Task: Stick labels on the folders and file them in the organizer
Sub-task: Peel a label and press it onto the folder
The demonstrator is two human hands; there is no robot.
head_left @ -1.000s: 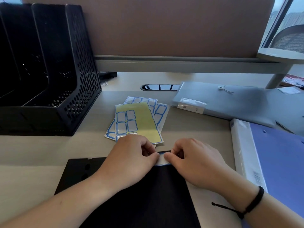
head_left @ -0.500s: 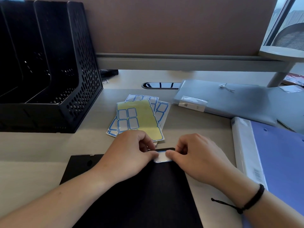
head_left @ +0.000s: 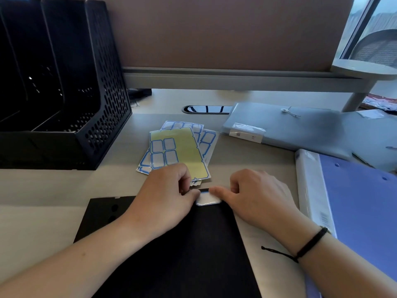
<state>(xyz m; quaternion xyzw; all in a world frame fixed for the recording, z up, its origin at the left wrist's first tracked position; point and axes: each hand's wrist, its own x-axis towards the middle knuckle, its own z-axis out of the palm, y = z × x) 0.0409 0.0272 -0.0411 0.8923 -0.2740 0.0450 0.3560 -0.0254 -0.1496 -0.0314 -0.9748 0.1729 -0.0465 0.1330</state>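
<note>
Your left hand (head_left: pixel 165 196) and right hand (head_left: pixel 255 196) pinch the label (head_left: pixel 208 199) from both sides, fingers curled, squaring it on the black folder's (head_left: pixel 182 254) far edge, near tabletop (head_left: pixel 43 190); organizer (head_left: pixel 64 93) waits far left.

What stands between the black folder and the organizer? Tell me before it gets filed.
Nothing visible stands in the way. The black folder lies flat under both hands, and the desk strip between it and the organizer, up to the left, is bare. The label sheets lie right of that path. The organizer's slots look empty.
</note>
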